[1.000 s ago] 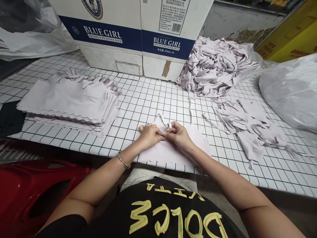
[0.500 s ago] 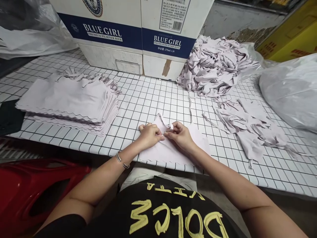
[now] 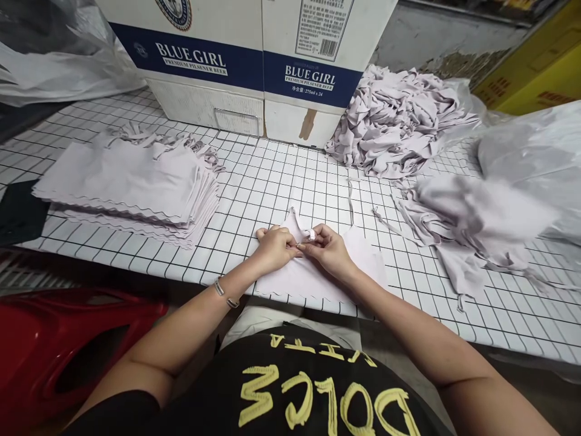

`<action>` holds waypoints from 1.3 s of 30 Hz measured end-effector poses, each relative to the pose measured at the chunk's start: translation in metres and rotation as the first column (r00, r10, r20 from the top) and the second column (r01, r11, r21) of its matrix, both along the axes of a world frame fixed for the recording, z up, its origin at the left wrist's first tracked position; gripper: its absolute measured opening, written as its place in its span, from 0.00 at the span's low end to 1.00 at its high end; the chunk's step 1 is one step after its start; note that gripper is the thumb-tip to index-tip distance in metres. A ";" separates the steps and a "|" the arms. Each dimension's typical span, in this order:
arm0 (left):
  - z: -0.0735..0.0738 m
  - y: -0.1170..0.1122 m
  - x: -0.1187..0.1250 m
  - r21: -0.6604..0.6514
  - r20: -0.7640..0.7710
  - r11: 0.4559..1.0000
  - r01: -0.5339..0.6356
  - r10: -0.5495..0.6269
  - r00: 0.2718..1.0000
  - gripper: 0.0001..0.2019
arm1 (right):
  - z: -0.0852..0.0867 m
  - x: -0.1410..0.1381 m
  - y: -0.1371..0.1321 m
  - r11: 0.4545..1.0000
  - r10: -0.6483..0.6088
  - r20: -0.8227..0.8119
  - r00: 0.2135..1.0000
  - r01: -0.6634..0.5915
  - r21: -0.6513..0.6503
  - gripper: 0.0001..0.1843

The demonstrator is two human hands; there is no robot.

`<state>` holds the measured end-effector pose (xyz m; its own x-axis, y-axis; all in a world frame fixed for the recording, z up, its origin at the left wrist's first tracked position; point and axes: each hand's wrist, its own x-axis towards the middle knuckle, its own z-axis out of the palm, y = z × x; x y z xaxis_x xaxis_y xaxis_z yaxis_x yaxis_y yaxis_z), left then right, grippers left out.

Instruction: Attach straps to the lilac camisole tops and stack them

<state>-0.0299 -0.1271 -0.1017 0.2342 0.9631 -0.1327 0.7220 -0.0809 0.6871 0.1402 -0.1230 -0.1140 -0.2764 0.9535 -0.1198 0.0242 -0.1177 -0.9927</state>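
Note:
A pale pink camisole (image 3: 302, 284) with thin straps and a wavy hem lies flat at the table's front edge. My left hand (image 3: 275, 249) pinches its upper front edge between thumb and fingers. Right beside it, my right hand (image 3: 333, 253) is closed in a pinch on the same edge, the two sets of fingertips nearly touching. A small white piece shows above the right fingers; I cannot make out what it is. The exact spot between the fingertips is partly hidden.
At left is a neat stack of camisoles (image 3: 122, 181). A beer carton (image 3: 204, 100) stands at the back, beside a large crumpled heap of garments (image 3: 399, 121). Loose camisoles (image 3: 463, 266) lie at right, under a blurred garment (image 3: 494, 209), near a clear plastic bag (image 3: 521, 145).
A motion-blurred pale garment has appeared over the loose camisoles on the right. Both hands keep their pinch, with only slight finger movement. The view has shifted slightly.

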 end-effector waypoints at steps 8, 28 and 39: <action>-0.001 -0.001 -0.001 0.002 0.022 1.000 0.005 -0.005 1.000 0.10 | 0.001 0.000 0.002 0.999 0.012 -0.043 0.999 -0.014 -0.041 0.21; 0.000 -0.002 -0.001 0.016 0.001 1.000 0.016 -0.016 1.000 0.10 | 0.002 0.005 0.002 0.981 -0.002 0.280 0.960 -0.053 0.187 0.17; -0.005 -0.041 -0.004 0.445 -0.241 0.886 0.132 -0.023 0.970 0.14 | 0.031 0.006 0.029 0.949 0.246 0.041 0.968 -0.232 -0.214 0.15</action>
<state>-0.0342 -0.1677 -0.1068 0.3271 0.9092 0.2575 0.8294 -0.4068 0.3829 0.1460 -0.0935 -0.0828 -0.4776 0.8132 -0.3324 0.1415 -0.3022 -0.9427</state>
